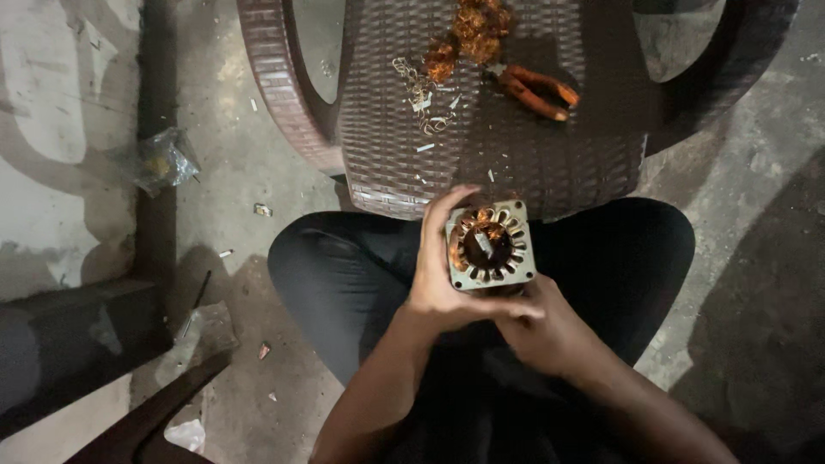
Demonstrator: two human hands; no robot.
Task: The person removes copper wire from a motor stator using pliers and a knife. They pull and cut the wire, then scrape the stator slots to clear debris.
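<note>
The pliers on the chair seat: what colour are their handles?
Orange; the pliers show in the head view.

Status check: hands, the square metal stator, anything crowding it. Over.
Left hand and right hand both grip square metal motor stator over lap. Orange-handled pliers and copper wire scraps lie apart on brown woven plastic chair.

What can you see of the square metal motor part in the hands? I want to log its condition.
The motor stator is a squarish plate stack of dull, tarnished metal with rounded corners and small corner holes. Its round centre opening is ringed by slots, some showing copper-coloured winding. It is held face up above the lap, just in front of the brown woven chair. The left hand wraps its left edge, thumb over the top; the right hand supports it from below.
</note>
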